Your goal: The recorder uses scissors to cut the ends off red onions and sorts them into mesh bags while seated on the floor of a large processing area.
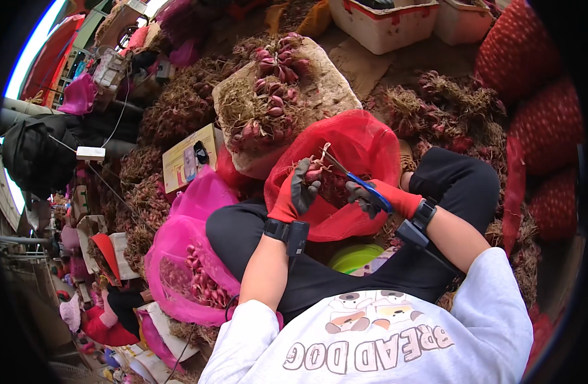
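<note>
My left hand (296,192), in a red and grey work glove, is closed round a small bunch of shallots (314,171) with dry stalks. In my right hand (379,197), gloved the same way, is a pair of scissors (361,181) with blue handles. Their blades point up and left, reaching to the dry stalks above the bunch. Both hands are over the mouth of a red mesh bag (370,137), which lies between my legs with more shallots inside. Whether the blades are apart is too small to tell.
Ahead is a worn pale block (326,89) bearing shallot bunches (274,102). A pink mesh bag (191,256) of shallots lies to my left. Heaped shallots (441,109) and stacked full red sacks (543,121) are on the right. White boxes (386,29) stand at the back.
</note>
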{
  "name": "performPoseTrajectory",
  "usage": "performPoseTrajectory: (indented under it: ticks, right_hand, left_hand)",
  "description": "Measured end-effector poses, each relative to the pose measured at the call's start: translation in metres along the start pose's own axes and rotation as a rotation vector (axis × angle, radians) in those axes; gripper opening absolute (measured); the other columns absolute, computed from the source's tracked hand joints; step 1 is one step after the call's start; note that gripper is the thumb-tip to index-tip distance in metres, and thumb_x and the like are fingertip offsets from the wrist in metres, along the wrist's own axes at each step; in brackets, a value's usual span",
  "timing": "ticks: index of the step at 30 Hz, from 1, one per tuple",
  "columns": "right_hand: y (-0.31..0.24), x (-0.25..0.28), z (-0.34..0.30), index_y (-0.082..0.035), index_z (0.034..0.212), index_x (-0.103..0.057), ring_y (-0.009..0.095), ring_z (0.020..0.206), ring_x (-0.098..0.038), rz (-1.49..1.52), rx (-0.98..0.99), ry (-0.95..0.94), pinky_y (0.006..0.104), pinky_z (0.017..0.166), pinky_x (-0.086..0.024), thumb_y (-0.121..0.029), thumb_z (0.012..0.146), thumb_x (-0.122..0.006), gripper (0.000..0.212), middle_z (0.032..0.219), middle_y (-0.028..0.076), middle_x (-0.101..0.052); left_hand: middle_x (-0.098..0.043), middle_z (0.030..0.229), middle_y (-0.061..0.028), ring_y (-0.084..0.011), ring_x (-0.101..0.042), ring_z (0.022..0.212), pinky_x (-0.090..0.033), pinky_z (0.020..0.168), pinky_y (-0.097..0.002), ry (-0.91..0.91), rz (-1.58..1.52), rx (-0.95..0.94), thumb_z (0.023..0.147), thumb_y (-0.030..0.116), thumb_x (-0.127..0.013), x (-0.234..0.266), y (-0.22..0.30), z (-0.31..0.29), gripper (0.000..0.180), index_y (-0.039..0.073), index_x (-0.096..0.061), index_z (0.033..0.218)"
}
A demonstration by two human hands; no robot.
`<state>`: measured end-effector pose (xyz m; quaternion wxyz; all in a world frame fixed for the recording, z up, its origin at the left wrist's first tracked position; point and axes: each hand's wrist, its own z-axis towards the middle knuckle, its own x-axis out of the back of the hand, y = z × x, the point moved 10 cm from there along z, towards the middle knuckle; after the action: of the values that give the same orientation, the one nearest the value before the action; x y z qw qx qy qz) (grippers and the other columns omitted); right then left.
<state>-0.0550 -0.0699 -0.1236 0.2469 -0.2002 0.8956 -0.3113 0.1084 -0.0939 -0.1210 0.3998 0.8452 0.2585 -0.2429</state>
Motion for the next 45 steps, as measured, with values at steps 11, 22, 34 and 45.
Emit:
performPoseTrajectory:
  ticks: [11, 22, 34, 45]
  right_hand:
    - [-0.024, 0.023, 0.003, -0.008, 0.092, -0.063, 0.008, 0.048, -0.052, 0.222, 0.234, 0.088, 0.0218, 0.04, -0.04, -0.035, 0.085, -0.063, 0.028, 0.063, -0.002, -0.055]
    - [-0.055, -0.013, -0.002, -0.003, 0.096, -0.061, 0.012, 0.061, -0.059, 0.176, 0.501, 0.061, 0.0244, 0.052, -0.047, -0.021, 0.083, -0.063, 0.022, 0.079, 0.005, -0.063]
    - [-0.048, 0.018, 0.03, -0.001, 0.094, -0.061, 0.01, 0.05, -0.055, 0.439, 0.489, 0.116, 0.0236, 0.044, -0.046, -0.011, 0.081, -0.059, 0.016, 0.072, 0.004, -0.06]
    - [-0.074, 0.047, 0.026, -0.004, 0.094, -0.063, 0.005, 0.048, -0.05, 0.281, 0.622, 0.272, 0.0208, 0.042, -0.041, -0.01, 0.08, -0.064, 0.016, 0.072, 0.0, -0.061]
  left_hand:
    - [-0.06, 0.095, -0.0029, -0.0145, -0.061, 0.077, -0.051, 0.06, -0.0244, 0.028, 0.089, -0.196, 0.088, 0.016, -0.06, -0.014, 0.004, -0.008, 0.022, 0.01, -0.052, 0.109]
    - [-0.063, 0.097, -0.0102, -0.025, -0.062, 0.081, -0.049, 0.073, -0.0338, 0.396, 1.187, -0.647, 0.086, 0.014, -0.055, -0.029, 0.022, -0.043, 0.019, 0.004, -0.062, 0.101]
    - [-0.056, 0.084, -0.0122, -0.0315, -0.058, 0.077, -0.047, 0.068, -0.0347, -0.015, 1.166, -0.999, 0.07, 0.004, -0.06, -0.079, 0.033, -0.058, 0.022, 0.004, -0.063, 0.091]
    - [-0.06, 0.089, -0.0084, -0.0184, -0.058, 0.076, -0.047, 0.073, -0.0313, -0.163, 0.603, -0.215, 0.091, 0.045, -0.05, -0.016, -0.006, -0.001, 0.047, 0.0, -0.062, 0.085]
